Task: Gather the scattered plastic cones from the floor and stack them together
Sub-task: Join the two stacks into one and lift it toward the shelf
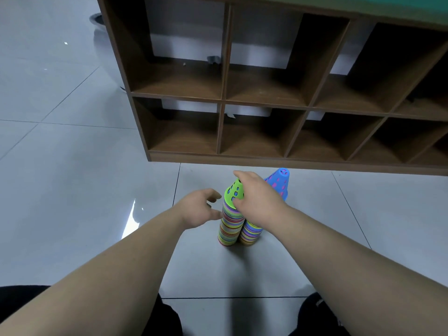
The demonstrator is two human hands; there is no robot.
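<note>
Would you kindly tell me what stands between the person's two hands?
In the head view, the green-topped cone stack stands between the left hand and the right hand.

Open tiled floor (72, 170) is lying free left and right of the cone stacks (229, 229). The wooden shelf unit (242, 158) is closing off the far side near them (its cubbies standing open).

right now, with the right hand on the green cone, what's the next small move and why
Probably press the green cone down so it seats fully, steadying the striped stack with the left hand. The right hand grips that cone atop the stack, and the left hand hovers open just beside it.
</note>
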